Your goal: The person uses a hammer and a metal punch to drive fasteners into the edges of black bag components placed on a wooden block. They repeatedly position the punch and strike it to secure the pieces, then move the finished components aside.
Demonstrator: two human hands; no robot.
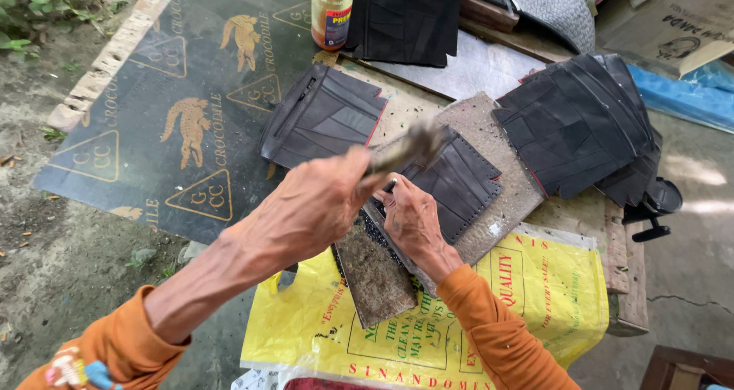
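Down at the bottom edge, both orange sleeves (497,336) are cut off by the frame, so the elbows stay out of sight. Just past them lies the yellow printed sack (527,283), half buried under a worn grey board (375,271) whose near end juts toward the person.

Now the hands, just beyond the sack. The left hand (317,206) comes in from the lower left, forearm raised, fingers wrapped tight around a blurred tool (409,149); the smear hides its head, so whether it is a hammer or a mallet is hard to say. The right hand (413,218) sits low, wrist bent, knuckles up, fingers curled onto the near edge of the dark stitched leather piece (459,183). A small dark punch or awl (390,185) pokes up between its fingertips, mostly hidden.

That leather piece rests on a rough grey pad (505,168), directly beyond the sack. Further from the sack, left, another black leather panel (325,115); right, a fanned stack of black pieces (581,122). Farthest back, a plastic bottle (331,11), its top cut off, and a black bag (405,15), partly out of frame. A dark printed mat (176,115) spreads out left.
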